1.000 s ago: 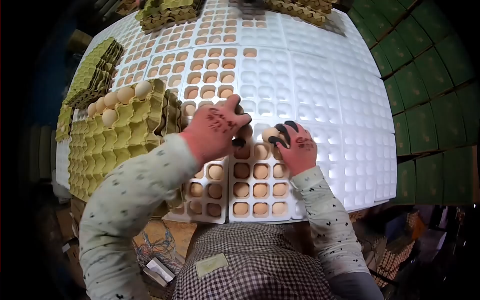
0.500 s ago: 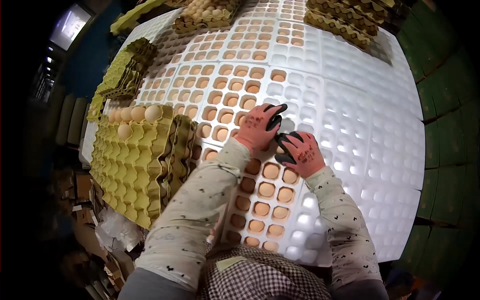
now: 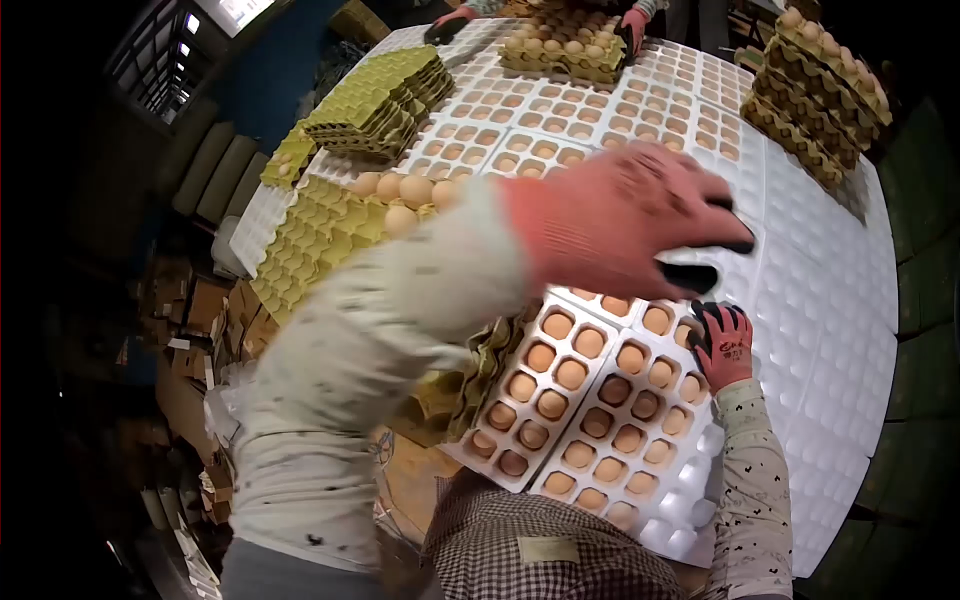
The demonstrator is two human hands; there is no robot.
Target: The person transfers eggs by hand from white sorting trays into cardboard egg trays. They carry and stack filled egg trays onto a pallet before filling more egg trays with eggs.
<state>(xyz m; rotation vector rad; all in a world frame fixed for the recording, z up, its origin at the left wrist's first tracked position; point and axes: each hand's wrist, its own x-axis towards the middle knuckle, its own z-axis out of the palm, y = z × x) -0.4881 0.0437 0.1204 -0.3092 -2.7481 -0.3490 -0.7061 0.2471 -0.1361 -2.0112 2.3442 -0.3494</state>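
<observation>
My left hand (image 3: 630, 215), in a pink glove with black fingertips, is raised close to the camera above the foam egg tray. Its fingers are spread, and no object shows in them. Lower down, my right hand (image 3: 725, 345), gloved alike, rests at the white foam tray (image 3: 690, 515). Its thumb and fingers are apart beside an egg (image 3: 686, 333) in a pocket. Brown eggs (image 3: 628, 438) fill several rows of pockets there. A neighbouring foam tray (image 3: 537, 425) also holds eggs. My left arm partly hides the yellow egg carton (image 3: 320, 240) with several eggs along its edge.
Stacked yellow cartons (image 3: 375, 105) stand at the far left, and a tall stack of egg-filled cartons (image 3: 815, 95) at the far right. Across the table another person's gloved hand (image 3: 633, 28) touches a loaded carton (image 3: 563, 45). Bare foam pockets (image 3: 830, 310) extend rightwards. Cardboard (image 3: 185, 380) lies at lower left.
My left hand has lifted from the tray toward the camera, its fingers now spread. My right hand stays low at the pockets. The view has shifted, bringing another person's hands into sight.
</observation>
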